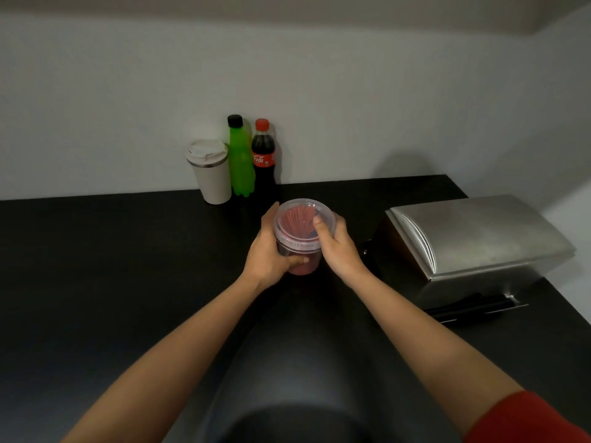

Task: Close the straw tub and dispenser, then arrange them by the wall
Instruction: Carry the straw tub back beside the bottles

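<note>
A clear plastic straw tub (300,247) full of red straws stands on the black counter (128,266) at the centre. A clear lid (299,223) rests on its rim. My left hand (267,251) wraps the tub's left side, thumb across the front. My right hand (335,243) grips the lid's right edge, thumb pressing on top. The steel straw dispenser (473,235) sits to the right with its curved lid down; black straws (473,310) lie in its front tray.
Against the white wall (351,107) stand a white travel cup (211,172), a green bottle (240,158) and a cola bottle (263,158), just behind the tub. The counter's right edge runs close behind the dispenser.
</note>
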